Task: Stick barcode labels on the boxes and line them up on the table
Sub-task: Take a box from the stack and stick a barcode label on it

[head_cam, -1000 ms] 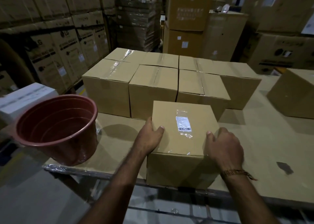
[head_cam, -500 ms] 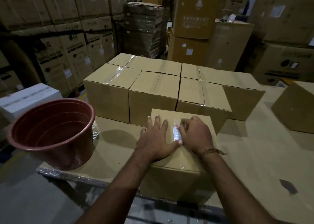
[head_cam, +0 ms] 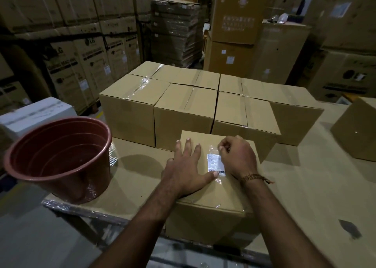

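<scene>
"lg" printed on stacked cartons (head_cam: pixel 89 64).

A block of taped brown cardboard boxes (head_cam: pixel 191 105) walls off the far side of the cardboard-covered table (head_cam: pixel 305 186), a reddish-brown plastic flowerpot (head_cam: pixel 61 158) crowds its left corner – open surface lies to the right, short of a lone brown carton (head_cam: pixel 356 129).

Both hands (head_cam: pixel 184 171) on labelled box (head_cam: pixel 211 194)

We see both forearms bare to frame edge, no sleeves. Right wrist has a thin braided thread bracelet (head_cam: pixel 254 178), brownish, w/ a short loose end sticking out.
</scene>
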Tool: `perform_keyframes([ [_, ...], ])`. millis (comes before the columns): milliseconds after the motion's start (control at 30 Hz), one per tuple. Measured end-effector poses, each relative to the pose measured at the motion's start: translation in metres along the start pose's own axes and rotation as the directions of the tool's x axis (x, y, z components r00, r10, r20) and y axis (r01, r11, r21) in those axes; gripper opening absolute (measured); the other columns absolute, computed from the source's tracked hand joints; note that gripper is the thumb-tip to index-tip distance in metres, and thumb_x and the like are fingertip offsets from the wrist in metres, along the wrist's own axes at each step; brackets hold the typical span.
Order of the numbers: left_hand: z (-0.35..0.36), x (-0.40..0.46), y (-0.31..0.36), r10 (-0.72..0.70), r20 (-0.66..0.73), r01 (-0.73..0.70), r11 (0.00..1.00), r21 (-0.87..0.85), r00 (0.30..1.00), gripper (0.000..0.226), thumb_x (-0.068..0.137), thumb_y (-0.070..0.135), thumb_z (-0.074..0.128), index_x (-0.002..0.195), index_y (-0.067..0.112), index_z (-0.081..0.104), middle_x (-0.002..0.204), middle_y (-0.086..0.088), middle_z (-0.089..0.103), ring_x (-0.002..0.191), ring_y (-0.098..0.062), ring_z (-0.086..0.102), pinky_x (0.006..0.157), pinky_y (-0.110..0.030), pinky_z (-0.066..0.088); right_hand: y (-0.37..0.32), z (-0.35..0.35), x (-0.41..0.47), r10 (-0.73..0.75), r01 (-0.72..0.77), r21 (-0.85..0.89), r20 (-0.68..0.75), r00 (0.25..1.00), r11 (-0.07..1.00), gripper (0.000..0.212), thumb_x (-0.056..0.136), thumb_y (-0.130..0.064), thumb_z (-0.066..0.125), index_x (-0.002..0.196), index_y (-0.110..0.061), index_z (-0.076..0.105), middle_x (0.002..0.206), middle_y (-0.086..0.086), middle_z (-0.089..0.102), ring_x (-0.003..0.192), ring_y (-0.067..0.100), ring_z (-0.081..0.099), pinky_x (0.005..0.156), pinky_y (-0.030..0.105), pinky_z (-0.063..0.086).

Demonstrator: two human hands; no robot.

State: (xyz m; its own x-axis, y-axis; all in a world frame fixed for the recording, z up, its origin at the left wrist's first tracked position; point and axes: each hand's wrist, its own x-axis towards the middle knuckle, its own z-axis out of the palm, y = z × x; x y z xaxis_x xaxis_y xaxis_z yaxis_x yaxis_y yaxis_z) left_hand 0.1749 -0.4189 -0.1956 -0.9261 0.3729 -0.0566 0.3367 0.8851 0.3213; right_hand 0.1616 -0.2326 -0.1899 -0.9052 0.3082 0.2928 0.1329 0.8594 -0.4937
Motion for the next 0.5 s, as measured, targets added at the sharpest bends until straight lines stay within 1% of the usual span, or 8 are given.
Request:
perform_keyframes([
  [100,0.0014,0.0004,-0.0002,0.004,-0.011,-0.004,1.0,0.012,1.0,0.11,0.086,0.091,0.038,0.169,0.029,0.0,0.176,0.002,-0.018,0.16,-0.028,-0.021,0.122,-0.06,0.026,0.0022,0.0062,-0.0018,-0.02,0.02,-0.019,-0.03,0.999,1.0,0.013,0.091,-0.019,0.064,0.084,-0.028,0.067,0.092,-0.008,0.059,0.08,0.02,0.062,0.066,0.029,0.04],
  [233,0.0034,0.0002,-0.0001,0.006,-0.017,-0.005,1.0,0.024,1.0,0.11,0.086,0.091,0.039,0.169,0.029,0.0,0.176,0.001,-0.017,0.16,-0.029,-0.02,0.122,-0.06,0.026,0.0047,0.0106,-0.005,-0.047,0.044,-0.043,-0.061,0.997,0.998,0.013,0.096,-0.019,0.062,0.087,-0.028,0.064,0.097,-0.005,0.059,0.078,0.023,0.059,0.066,0.03,0.037],
  [400,0.0034,-0.0006,-0.0012,0.002,-0.022,-0.002,1.0,0.013,1.0,0.111,0.085,0.091,0.04,0.169,0.029,0.001,0.176,0.001,-0.017,0.161,-0.028,-0.019,0.122,-0.06,0.026,0.0064,0.0115,-0.0068,-0.064,0.062,-0.026,-0.079,0.995,0.998,0.014,0.099,-0.02,0.061,0.088,-0.029,0.063,0.097,-0.006,0.059,0.079,0.021,0.059,0.067,0.033,0.046],
  [500,0.0025,-0.0013,-0.0003,0.002,-0.027,-0.002,1.0,0.002,1.0,0.111,0.086,0.09,0.041,0.169,0.029,0.001,0.176,0.002,-0.017,0.161,-0.028,-0.02,0.122,-0.06,0.025,0.0088,0.0115,-0.0059,-0.064,0.065,0.01,-0.076,0.995,0.998,0.013,0.097,-0.02,0.062,0.087,-0.028,0.063,0.096,-0.006,0.059,0.079,0.022,0.059,0.065,0.032,0.041],
])
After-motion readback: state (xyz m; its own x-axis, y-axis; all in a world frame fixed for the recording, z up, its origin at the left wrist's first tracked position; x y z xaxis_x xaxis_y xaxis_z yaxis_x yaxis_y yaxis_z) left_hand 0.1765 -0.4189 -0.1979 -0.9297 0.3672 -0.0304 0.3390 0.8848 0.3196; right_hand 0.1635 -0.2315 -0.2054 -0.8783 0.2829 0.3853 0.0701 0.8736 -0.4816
